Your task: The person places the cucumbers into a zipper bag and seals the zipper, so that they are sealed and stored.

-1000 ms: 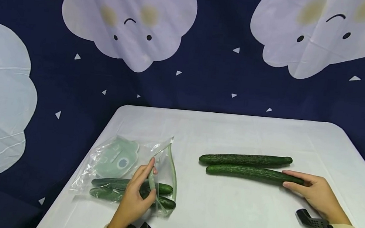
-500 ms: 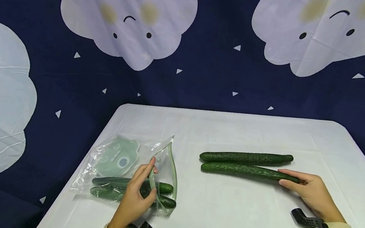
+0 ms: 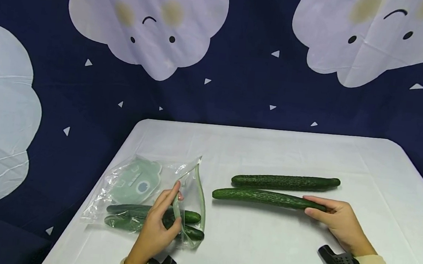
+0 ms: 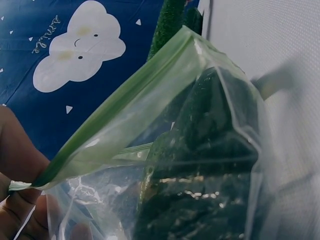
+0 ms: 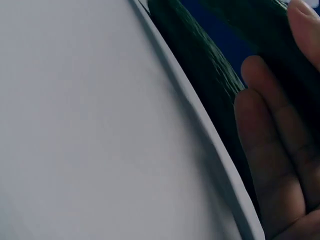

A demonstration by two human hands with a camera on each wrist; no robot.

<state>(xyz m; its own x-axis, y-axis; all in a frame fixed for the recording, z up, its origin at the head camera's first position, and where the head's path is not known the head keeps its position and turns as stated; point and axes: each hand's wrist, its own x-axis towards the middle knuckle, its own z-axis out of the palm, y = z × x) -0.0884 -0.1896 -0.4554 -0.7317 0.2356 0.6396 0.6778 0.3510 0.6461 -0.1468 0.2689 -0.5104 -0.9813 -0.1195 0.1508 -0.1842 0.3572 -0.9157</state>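
Observation:
My right hand (image 3: 337,222) grips the right end of a long dark green cucumber (image 3: 255,197), thumb on the near side and fingers on the far side. The cucumber points left, with a shadow under it on the table. Behind it lies a second cucumber (image 3: 285,182). My left hand (image 3: 155,236) holds the open mouth of a clear zip bag (image 3: 176,171); in the left wrist view the green zip edge (image 4: 95,132) runs between the fingers. Inside the bag lie two cucumbers, one in front (image 3: 124,222) and one behind (image 3: 126,210).
The bag bears a pale green printed shape (image 3: 137,182) and rests at the left of the white table (image 3: 261,249). A dark blue cloth (image 3: 241,66) with printed clouds hangs behind the table. A black wrist device (image 3: 337,257) sits at the right cuff.
My right hand has moved left with its cucumber, bringing the tip closer to the bag's mouth. The left hand, the bag and the other cucumbers have stayed about the same.

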